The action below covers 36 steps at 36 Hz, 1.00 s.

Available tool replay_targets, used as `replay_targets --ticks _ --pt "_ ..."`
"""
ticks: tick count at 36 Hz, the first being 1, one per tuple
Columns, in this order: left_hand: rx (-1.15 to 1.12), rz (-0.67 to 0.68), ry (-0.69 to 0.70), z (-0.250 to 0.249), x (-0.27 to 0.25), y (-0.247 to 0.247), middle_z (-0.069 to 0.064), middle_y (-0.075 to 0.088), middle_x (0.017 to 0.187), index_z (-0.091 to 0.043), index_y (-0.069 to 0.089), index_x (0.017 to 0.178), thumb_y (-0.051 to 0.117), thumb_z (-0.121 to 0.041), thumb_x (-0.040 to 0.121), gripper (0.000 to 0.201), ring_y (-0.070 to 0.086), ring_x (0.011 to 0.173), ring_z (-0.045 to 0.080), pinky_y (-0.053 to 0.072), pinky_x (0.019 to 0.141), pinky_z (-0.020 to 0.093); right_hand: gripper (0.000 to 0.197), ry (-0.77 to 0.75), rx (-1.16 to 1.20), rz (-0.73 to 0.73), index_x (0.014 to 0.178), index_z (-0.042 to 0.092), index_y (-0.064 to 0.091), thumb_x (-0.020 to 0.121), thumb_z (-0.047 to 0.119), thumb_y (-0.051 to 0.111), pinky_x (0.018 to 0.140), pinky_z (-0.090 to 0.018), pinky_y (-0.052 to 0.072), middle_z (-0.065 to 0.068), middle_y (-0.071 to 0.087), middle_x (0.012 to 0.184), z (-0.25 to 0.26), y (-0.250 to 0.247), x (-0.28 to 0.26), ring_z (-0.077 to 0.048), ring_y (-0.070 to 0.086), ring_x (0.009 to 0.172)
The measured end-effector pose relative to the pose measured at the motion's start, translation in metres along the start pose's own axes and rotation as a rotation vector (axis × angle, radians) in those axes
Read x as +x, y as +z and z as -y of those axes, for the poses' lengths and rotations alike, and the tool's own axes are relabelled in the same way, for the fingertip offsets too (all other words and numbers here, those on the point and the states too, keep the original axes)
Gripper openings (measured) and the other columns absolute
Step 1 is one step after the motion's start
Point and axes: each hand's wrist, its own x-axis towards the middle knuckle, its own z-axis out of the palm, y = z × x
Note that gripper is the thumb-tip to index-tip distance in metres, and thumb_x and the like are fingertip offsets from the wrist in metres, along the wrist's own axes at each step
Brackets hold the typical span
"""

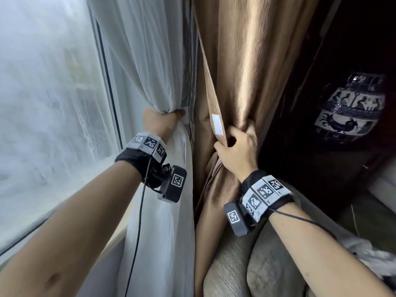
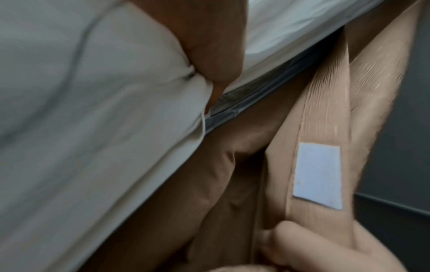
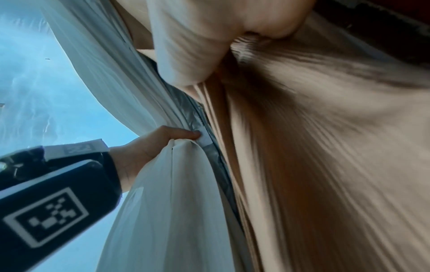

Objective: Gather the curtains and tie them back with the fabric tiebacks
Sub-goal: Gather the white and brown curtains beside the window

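Observation:
A white sheer curtain (image 1: 150, 61) hangs by the window, bunched at mid-height in my left hand (image 1: 162, 122), whose fingers curl round the gathered cloth. To its right hangs a tan ribbed curtain (image 1: 252, 61). My right hand (image 1: 237, 144) grips a bundle of its folds. A tan fabric tieback strip (image 1: 211, 91) runs down across the tan curtain, with a white fastening patch (image 1: 218, 124) near its end, just above my right thumb. The left wrist view shows the patch (image 2: 317, 175) and the white curtain (image 2: 93, 128). In the right wrist view my left hand (image 3: 158, 145) holds the white curtain (image 3: 177, 202).
The window pane (image 1: 47, 93) and its dark frame (image 1: 109, 82) fill the left. A blue-and-white ceramic vase (image 1: 351, 108) stands in the dark corner at the right. A beige cushioned seat (image 1: 246, 264) lies below my right arm.

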Motion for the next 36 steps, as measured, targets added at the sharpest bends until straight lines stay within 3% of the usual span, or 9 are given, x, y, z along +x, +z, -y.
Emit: replay_targets --ticks 5,8,13,15,19,22,28,32,36 --pt "0.006 -0.004 -0.008 0.001 0.000 0.007 -0.003 0.063 0.092 -0.012 0.066 0.109 0.084 -0.018 0.069 0.045 0.061 0.082 0.015 0.050 0.074 0.023 0.029 -0.124 0.129 -0.196 0.085 0.007 0.060 0.058 -0.001 0.055 0.080 -0.021 0.036 0.003 0.057 0.083 0.003 -0.015 0.000 -0.016 0.046 0.085" --pt "0.014 -0.004 -0.026 0.001 0.000 0.007 -0.004 0.062 0.091 -0.012 0.066 0.110 0.085 -0.020 0.068 0.047 0.060 0.081 0.014 0.048 0.074 0.022 0.038 -0.083 0.133 -0.290 0.097 0.006 0.063 0.060 0.002 0.055 0.086 -0.009 0.033 -0.006 0.066 0.094 0.004 -0.017 0.008 -0.017 0.049 0.091" --pt "0.028 0.002 -0.020 0.002 -0.001 0.007 -0.005 0.063 0.095 -0.013 0.065 0.113 0.086 -0.022 0.065 0.053 0.062 0.087 0.016 0.051 0.076 0.024 0.018 -0.066 -0.072 -0.271 0.082 0.005 0.069 0.077 0.022 0.072 0.094 -0.030 0.032 -0.034 0.060 0.104 0.009 -0.012 0.011 -0.046 0.053 0.104" --pt "0.035 0.005 -0.003 0.002 -0.001 0.005 -0.005 0.064 0.094 -0.013 0.065 0.112 0.086 -0.021 0.065 0.052 0.063 0.087 0.017 0.053 0.077 0.026 0.026 -0.142 -0.182 -0.311 0.073 0.008 0.068 0.080 0.033 0.072 0.092 -0.040 0.036 -0.035 0.052 0.114 0.015 -0.013 0.004 -0.044 0.047 0.104" --pt "0.046 0.016 0.002 0.004 -0.001 0.003 -0.002 0.068 0.092 -0.015 0.067 0.103 0.087 -0.026 0.062 0.047 0.067 0.086 0.019 0.056 0.075 0.028 0.025 -0.199 0.004 -0.125 0.077 0.014 0.069 0.081 0.039 0.069 0.088 -0.032 0.043 -0.024 0.052 0.116 0.024 -0.009 -0.004 -0.034 0.051 0.100" --pt "0.043 0.055 0.003 0.003 0.001 0.000 0.000 0.071 0.097 -0.014 0.069 0.107 0.088 -0.028 0.059 0.053 0.068 0.088 0.019 0.056 0.075 0.029 0.016 0.015 0.546 0.188 0.102 0.011 0.067 0.088 0.017 0.063 0.094 -0.033 0.048 -0.005 0.068 0.104 0.033 -0.010 -0.003 -0.019 0.063 0.096" --pt "-0.002 0.185 0.010 -0.003 -0.004 -0.013 -0.002 0.069 0.099 -0.022 0.062 0.097 0.089 -0.013 0.061 0.047 0.066 0.092 0.016 0.055 0.079 0.028 0.026 0.706 1.262 0.241 0.069 0.009 0.063 0.093 0.015 0.055 0.056 -0.024 0.053 -0.001 0.065 0.057 0.032 -0.012 0.012 -0.014 0.062 0.051" --pt "-0.017 0.279 0.041 -0.006 -0.009 -0.021 0.001 0.071 0.098 -0.018 0.065 0.098 0.086 -0.004 0.063 0.043 0.067 0.089 0.013 0.057 0.071 0.023 0.038 0.709 1.009 0.038 0.104 0.003 0.065 0.076 0.025 0.078 0.093 -0.046 0.054 -0.014 0.072 0.102 0.025 0.001 0.015 -0.028 0.070 0.095" --pt "-0.011 0.309 0.066 -0.004 -0.009 -0.024 -0.006 0.069 0.091 -0.026 0.062 0.090 0.083 -0.002 0.068 0.038 0.066 0.081 0.006 0.055 0.064 0.018 0.037 0.371 0.379 -0.169 0.093 0.008 0.063 0.074 0.038 0.077 0.083 -0.042 0.054 -0.008 0.071 0.092 0.019 0.000 0.022 -0.027 0.067 0.087"
